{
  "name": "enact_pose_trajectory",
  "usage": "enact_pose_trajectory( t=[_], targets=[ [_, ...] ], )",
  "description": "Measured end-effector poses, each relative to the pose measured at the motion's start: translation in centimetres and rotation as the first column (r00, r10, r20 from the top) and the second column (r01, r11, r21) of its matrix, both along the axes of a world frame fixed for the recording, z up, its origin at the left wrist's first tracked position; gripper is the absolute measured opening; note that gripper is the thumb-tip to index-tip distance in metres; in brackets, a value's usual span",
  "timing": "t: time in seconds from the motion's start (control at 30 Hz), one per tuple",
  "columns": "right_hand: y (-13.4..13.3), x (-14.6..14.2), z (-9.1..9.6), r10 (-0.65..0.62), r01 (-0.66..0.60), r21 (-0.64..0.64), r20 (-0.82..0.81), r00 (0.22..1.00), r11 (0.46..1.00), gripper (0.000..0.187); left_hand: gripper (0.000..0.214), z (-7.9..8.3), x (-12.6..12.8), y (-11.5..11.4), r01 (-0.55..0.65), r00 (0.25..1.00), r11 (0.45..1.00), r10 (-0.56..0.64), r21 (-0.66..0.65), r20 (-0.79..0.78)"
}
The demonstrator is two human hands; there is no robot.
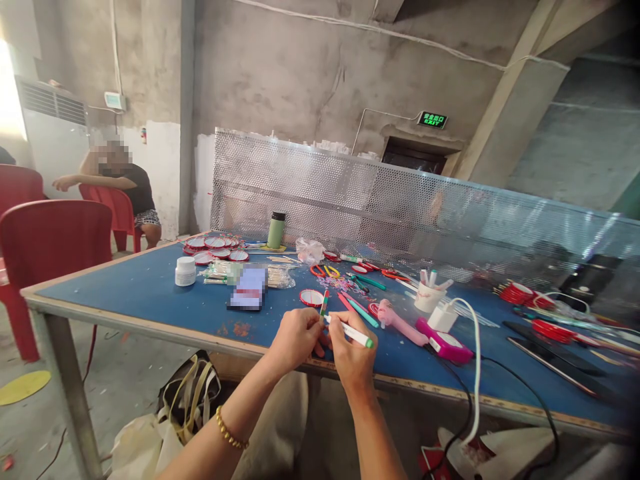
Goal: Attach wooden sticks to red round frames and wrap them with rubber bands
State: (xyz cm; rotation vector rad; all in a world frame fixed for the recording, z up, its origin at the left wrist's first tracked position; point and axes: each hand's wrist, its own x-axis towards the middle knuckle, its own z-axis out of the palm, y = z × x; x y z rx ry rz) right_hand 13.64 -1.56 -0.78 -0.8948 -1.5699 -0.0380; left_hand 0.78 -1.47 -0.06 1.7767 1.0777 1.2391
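Observation:
Near the table's front edge, my left hand (296, 339) pinches a narrow upright stick (325, 302) with red and green bands. Closed around a white marker (354, 331) with a green end is my right hand (356, 357). The marker's tip is at the stick's lower part, close to my left fingers; whether they touch I cannot make out. Just behind the stick lies a round red-rimmed disc (311, 297). A pink pen and a teal pen (364, 312) lie beyond my right hand.
A phone (247, 288), a white jar (185, 272) and a green bottle (276, 231) stand or lie leftward. To the right are a pink glue gun (400, 321), a magenta power strip (445, 341), cables and a pen cup (429, 296). A perforated metal screen (330, 193) closes the back.

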Motion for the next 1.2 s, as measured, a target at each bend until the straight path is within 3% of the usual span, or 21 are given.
enact_pose_trajectory(
  t=[0.27, 1.2],
  targets=[
    [0.10, 0.02, -0.24, 0.002, -0.005, -0.036, -0.097, 0.995, 0.999, 0.021, 0.025, -0.15, 0.04, 0.20, 0.022, 0.999, 1.000, -0.021, -0.019, 0.037],
    [0.18, 0.09, -0.08, 0.005, -0.005, 0.002, -0.002, 1.000, 1.000, 0.021, 0.022, -0.09, 0.04, 0.14, 0.016, 0.999, 1.000, -0.016, 0.007, 0.035]
  ],
)
